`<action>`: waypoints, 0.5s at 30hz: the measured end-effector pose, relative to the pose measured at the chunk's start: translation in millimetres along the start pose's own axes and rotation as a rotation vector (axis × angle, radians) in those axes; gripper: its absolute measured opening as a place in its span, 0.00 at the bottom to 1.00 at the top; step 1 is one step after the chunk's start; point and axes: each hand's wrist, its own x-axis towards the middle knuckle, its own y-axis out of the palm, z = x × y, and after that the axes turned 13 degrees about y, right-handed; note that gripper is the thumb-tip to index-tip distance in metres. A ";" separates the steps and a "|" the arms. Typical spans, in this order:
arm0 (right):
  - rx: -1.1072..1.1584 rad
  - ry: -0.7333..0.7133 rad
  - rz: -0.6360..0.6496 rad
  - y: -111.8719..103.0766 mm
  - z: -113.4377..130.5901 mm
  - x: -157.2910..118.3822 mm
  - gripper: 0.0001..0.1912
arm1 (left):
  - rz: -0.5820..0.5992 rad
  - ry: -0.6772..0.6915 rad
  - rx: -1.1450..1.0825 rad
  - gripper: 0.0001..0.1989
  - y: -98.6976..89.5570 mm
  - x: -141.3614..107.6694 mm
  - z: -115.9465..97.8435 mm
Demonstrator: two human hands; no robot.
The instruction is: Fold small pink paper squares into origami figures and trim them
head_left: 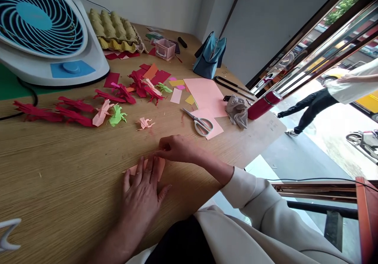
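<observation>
A small folded sheet of salmon-pink paper (161, 168) lies on the wooden table (73, 165). My left hand (143, 185) rests flat on it with the fingers spread, hiding most of the sheet. At the paper's upper right corner is my right hand (177, 147), its fingers curled together in a pinch; whether paper is between the fingertips is too small to tell. Just beyond my hands sits a small pink folded figure (145, 123). Scissors (202, 126) with white handles lie on pink paper (205, 94) to the right.
Red folded figures (75, 114) and a green one (117, 115) stand at the left, below a fan (44, 31). Farther back are egg trays (113, 27), a clear box (165, 49) and a blue bag (209, 57). A red bottle (264, 104) lies right; a person (321, 94) is outside.
</observation>
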 end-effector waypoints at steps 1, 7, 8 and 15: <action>0.039 -0.004 0.027 0.4 2.7 0.1 0.10 | 0.000 0.000 0.003 0.39 -0.5 -1.5 1.3; 0.019 -0.029 0.104 4.4 11.4 6.0 0.07 | 0.011 0.042 0.047 0.36 -6.8 -5.2 9.5; 0.000 -0.043 0.109 4.5 11.8 8.3 0.06 | 0.014 0.057 0.062 0.35 -8.1 -4.6 10.9; -0.118 -0.113 0.104 3.7 18.1 31.8 0.02 | -0.074 0.149 0.137 0.38 -8.5 -0.2 36.7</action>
